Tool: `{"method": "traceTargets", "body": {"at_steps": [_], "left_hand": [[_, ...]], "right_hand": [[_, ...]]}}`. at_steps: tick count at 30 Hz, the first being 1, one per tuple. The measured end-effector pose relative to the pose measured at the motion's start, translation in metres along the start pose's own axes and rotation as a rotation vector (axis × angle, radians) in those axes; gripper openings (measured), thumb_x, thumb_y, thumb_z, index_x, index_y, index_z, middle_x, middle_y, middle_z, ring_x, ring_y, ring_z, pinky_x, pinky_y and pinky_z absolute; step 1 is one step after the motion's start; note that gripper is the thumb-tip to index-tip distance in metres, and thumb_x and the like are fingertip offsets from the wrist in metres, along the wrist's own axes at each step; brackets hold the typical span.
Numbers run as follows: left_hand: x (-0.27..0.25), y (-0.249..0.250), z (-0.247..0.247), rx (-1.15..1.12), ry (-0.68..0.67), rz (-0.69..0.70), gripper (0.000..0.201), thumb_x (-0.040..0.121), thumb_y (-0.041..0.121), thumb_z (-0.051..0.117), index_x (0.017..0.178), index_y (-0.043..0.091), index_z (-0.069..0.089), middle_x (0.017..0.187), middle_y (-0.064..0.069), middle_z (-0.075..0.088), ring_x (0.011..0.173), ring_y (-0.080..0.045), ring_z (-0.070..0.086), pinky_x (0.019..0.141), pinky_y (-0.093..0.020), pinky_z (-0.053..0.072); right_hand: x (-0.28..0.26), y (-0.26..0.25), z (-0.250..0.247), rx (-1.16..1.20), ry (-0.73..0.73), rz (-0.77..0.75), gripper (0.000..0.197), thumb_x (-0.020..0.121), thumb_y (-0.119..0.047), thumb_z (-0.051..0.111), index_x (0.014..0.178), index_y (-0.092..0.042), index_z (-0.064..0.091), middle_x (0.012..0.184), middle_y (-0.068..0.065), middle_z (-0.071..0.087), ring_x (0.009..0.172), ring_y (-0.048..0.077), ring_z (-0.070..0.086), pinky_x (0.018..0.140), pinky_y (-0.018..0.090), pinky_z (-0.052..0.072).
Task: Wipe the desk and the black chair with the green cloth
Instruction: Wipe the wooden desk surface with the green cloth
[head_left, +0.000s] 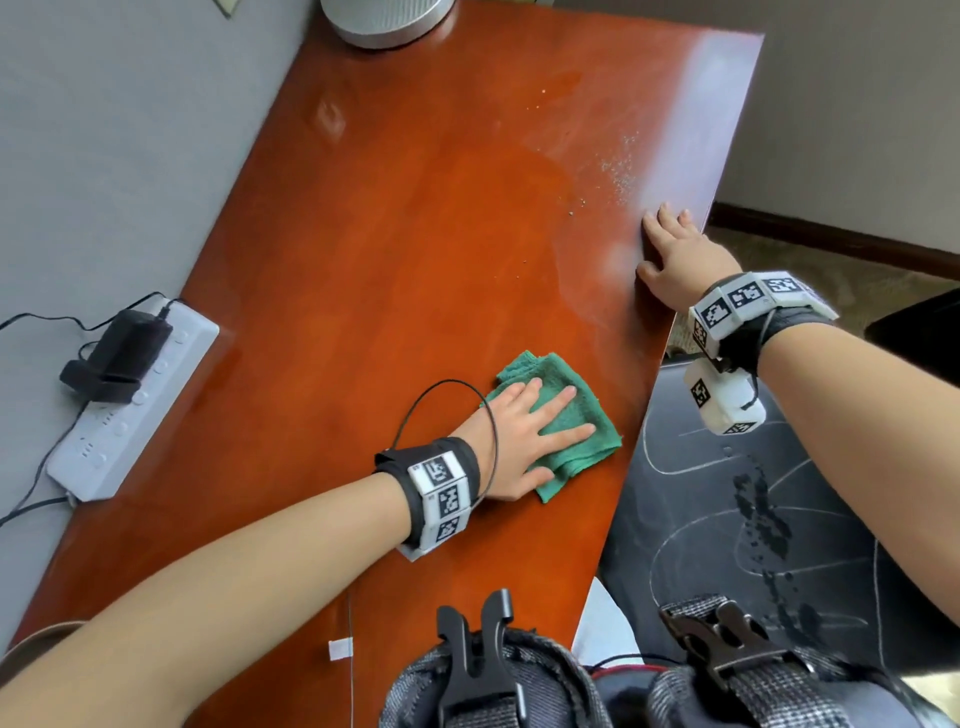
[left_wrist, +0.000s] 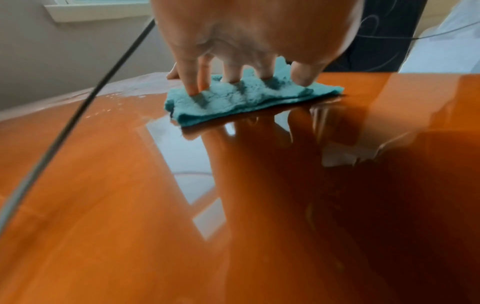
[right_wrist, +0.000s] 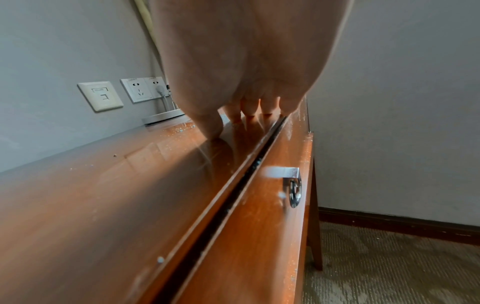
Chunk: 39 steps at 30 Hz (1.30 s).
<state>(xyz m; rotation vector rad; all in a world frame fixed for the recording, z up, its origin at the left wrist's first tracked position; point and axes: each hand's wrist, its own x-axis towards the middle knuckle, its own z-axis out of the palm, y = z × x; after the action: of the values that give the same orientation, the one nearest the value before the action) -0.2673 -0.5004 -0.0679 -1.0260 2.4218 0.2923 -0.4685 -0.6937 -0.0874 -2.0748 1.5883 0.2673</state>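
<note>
A folded green cloth (head_left: 566, 415) (left_wrist: 241, 100) lies on the glossy reddish-brown desk (head_left: 395, 249) (left_wrist: 130, 205) near its right edge. My left hand (head_left: 524, 436) (left_wrist: 246, 51) presses flat on the cloth with straight, spread fingers. My right hand (head_left: 670, 249) (right_wrist: 241, 82) rests flat on the desk's right edge, fingers straight, holding nothing. The black chair (head_left: 727, 519), marked with white lines and dark spots, stands right of the desk under my right forearm. Pale dust and crumbs (head_left: 618, 166) lie on the desk beyond my right hand.
A white power strip (head_left: 135, 400) with a black adapter sits at the desk's left edge by the grey wall. A round grey base (head_left: 384, 21) stands at the far end. A drawer front with a metal handle (right_wrist: 291, 183) hangs below the desk edge. Carpet (right_wrist: 389, 267) lies on the right.
</note>
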Motion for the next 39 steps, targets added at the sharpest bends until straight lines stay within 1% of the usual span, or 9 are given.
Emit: {"method": "traceTargets", "body": {"at_steps": [2,4,7,16,24,28,31,35,39], "left_hand": [[0.014,0.010,-0.012,0.003,0.004,-0.049,0.071,0.077,0.061,0.057,0.141,0.034,0.041,0.143,-0.014,0.045,0.116,-0.039,0.054,0.100,-0.044,0.041],[0.029,0.020,-0.019,0.015,-0.029,-0.071,0.071,0.090,0.058,0.041,0.150,0.033,0.016,0.156,-0.018,0.018,0.132,-0.044,0.034,0.112,-0.049,0.020],[0.046,0.026,-0.026,-0.033,-0.011,-0.102,0.070,0.095,0.053,0.034,0.152,0.030,0.000,0.158,-0.016,-0.002,0.139,-0.043,0.017,0.114,-0.052,0.005],[0.052,0.018,-0.043,0.003,-0.019,-0.069,0.068,0.095,0.053,0.033,0.152,0.029,0.003,0.158,-0.017,0.002,0.128,-0.036,0.030,0.107,-0.043,0.024],[0.020,0.016,-0.036,-0.016,-0.173,-0.023,0.067,0.096,0.054,0.030,0.151,0.032,-0.001,0.158,-0.014,-0.008,0.137,-0.042,0.017,0.112,-0.045,0.021],[0.026,0.014,-0.040,-0.025,-0.205,-0.015,0.066,0.097,0.053,0.029,0.151,0.032,-0.003,0.158,-0.015,-0.010,0.135,-0.041,0.020,0.111,-0.044,0.024],[0.036,0.014,-0.043,-0.048,-0.195,-0.070,0.067,0.097,0.052,0.030,0.151,0.032,-0.002,0.158,-0.015,-0.009,0.132,-0.039,0.023,0.109,-0.043,0.026],[0.060,0.013,-0.050,-0.092,-0.138,-0.177,0.070,0.095,0.053,0.033,0.151,0.030,-0.002,0.158,-0.018,-0.007,0.130,-0.039,0.024,0.108,-0.044,0.027],[0.084,-0.001,-0.062,-0.093,-0.095,-0.230,0.068,0.096,0.051,0.033,0.151,0.032,-0.002,0.158,-0.016,-0.007,0.132,-0.038,0.022,0.107,-0.042,0.027]], "right_hand": [[0.000,0.001,0.002,-0.001,0.009,-0.005,0.064,0.099,-0.025,0.040,0.152,-0.014,0.006,0.160,0.005,-0.001,0.147,0.025,0.001,0.117,0.042,0.015],[0.001,0.002,0.002,-0.005,0.017,-0.006,0.064,0.099,-0.026,0.040,0.152,-0.015,0.007,0.160,0.005,-0.001,0.147,0.025,0.001,0.116,0.042,0.017],[0.001,0.001,0.001,-0.003,0.011,-0.007,0.064,0.098,-0.025,0.040,0.152,-0.015,0.007,0.160,0.004,-0.001,0.147,0.024,0.001,0.116,0.043,0.018],[-0.001,-0.006,-0.010,-0.024,-0.039,0.017,0.059,0.101,-0.027,0.034,0.152,-0.015,0.008,0.160,0.004,-0.001,0.147,0.024,0.002,0.114,0.045,0.019],[-0.002,0.001,-0.006,-0.029,-0.049,-0.016,0.064,0.100,-0.031,0.038,0.152,-0.016,0.003,0.160,0.004,-0.004,0.147,0.023,-0.001,0.116,0.044,0.017],[-0.003,0.005,-0.005,-0.091,-0.016,-0.073,0.066,0.099,-0.034,0.038,0.152,-0.014,0.005,0.159,0.008,-0.001,0.146,0.026,0.003,0.118,0.041,0.012],[-0.005,0.009,-0.010,-0.108,-0.029,-0.114,0.064,0.100,-0.033,0.036,0.152,-0.014,0.004,0.160,0.007,-0.002,0.147,0.025,0.003,0.118,0.040,0.010],[-0.008,0.015,-0.012,-0.107,-0.036,-0.137,0.059,0.102,-0.031,0.031,0.152,-0.016,0.004,0.160,0.004,-0.002,0.147,0.022,0.004,0.115,0.039,0.018],[-0.005,0.015,-0.012,-0.042,-0.048,-0.135,0.053,0.104,-0.024,0.025,0.152,-0.015,0.007,0.160,0.005,-0.001,0.147,0.021,0.002,0.116,0.036,0.014]]}}
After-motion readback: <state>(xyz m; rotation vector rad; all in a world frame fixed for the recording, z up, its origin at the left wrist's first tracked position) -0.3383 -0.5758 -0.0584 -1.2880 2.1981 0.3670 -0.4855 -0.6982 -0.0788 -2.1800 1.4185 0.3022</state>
